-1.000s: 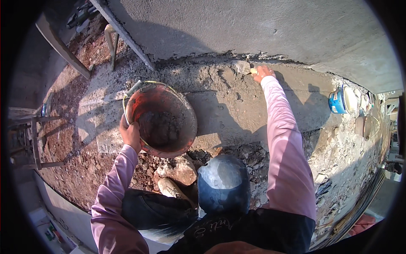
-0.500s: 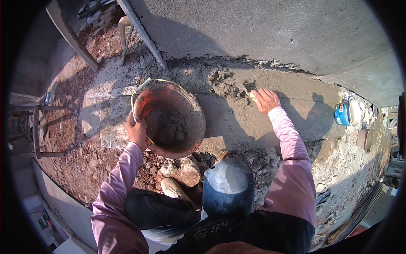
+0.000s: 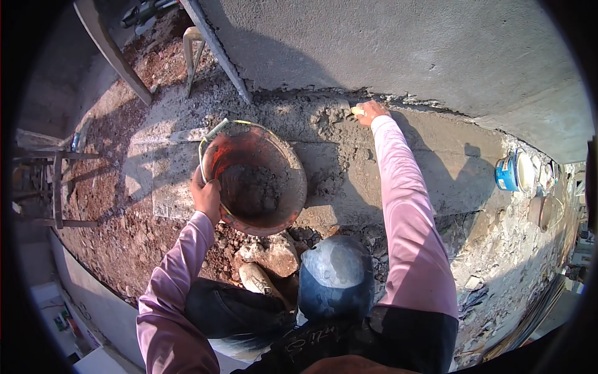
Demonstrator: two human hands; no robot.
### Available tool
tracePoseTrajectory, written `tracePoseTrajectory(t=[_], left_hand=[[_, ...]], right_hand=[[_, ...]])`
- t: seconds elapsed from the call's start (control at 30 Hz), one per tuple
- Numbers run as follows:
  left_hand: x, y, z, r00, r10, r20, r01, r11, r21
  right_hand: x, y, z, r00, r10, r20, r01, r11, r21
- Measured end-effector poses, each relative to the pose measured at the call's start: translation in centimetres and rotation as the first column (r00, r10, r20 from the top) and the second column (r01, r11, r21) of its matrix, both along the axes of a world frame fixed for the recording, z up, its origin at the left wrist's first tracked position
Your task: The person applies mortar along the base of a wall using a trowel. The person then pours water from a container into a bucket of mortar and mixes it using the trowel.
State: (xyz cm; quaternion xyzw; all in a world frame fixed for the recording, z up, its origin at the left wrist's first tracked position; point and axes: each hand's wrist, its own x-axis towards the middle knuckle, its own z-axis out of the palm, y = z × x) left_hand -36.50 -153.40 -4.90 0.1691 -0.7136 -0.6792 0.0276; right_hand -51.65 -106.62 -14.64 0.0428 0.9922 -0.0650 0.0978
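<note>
My left hand (image 3: 207,193) grips the left side of an orange, mortar-crusted bucket (image 3: 249,184) holding dark grey mortar. Its wire handle leans to that side. My right hand (image 3: 372,111) is closed on the yellow handle of a trowel (image 3: 356,110), stretched out to the foot of the grey plastered wall (image 3: 430,43); the blade is hard to make out among the mortar there. Lumpy wet mortar (image 3: 327,121) lies just left of that hand, on a long grey concrete strip (image 3: 448,174) running along the wall.
A blue-and-white pail (image 3: 512,171) stands at right beside rubble and a brownish container (image 3: 537,210). Upper left are leaning boards (image 3: 112,53) and a bent metal piece (image 3: 190,53). A wooden frame (image 3: 58,187) stands far left. Broken concrete (image 3: 268,252) lies by my shoe (image 3: 255,280).
Half a second ago my right hand was lower, beside fresh mortar; now it has moved up toward the wall's foot. Fresh lumps appeared over the last second. My left hand stays on the bucket.
</note>
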Motion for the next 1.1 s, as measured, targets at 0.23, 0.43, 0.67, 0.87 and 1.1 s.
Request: tracePoseTrajectory(t=[0.23, 0.43, 0.67, 0.87, 1.1], left_hand=[[-0.3, -1.1, 0.1, 0.999, 0.013, 0.05, -0.015, 1.0, 0.023], [0.4, -3.6, -0.5, 0.996, 0.023, 0.087, -0.028, 0.998, 0.059], [1.6, -4.4, -0.6, 0.99, 0.039, 0.132, -0.043, 0.999, 0.027], [2.0, -3.6, 0.4, 0.99, 0.027, 0.141, -0.03, 0.999, 0.02], [2.9, -4.1, 0.3, 0.988, 0.069, 0.139, -0.101, 0.968, 0.231]], right_hand=[[1.9, -2.5, -2.1, 0.976, 0.212, -0.057, -0.214, 0.977, -0.015], [10.8, 1.0, -0.4, 0.706, 0.52, -0.481, -0.521, 0.841, 0.144], [10.2, 7.0, 0.9, 0.97, 0.03, -0.242, 0.005, 0.989, 0.144], [2.0, 0.3, -0.6, 1.0, 0.026, -0.016, -0.028, 0.994, -0.103], [1.7, -7.0, -0.9, 0.967, 0.21, -0.145, -0.22, 0.973, -0.062]])
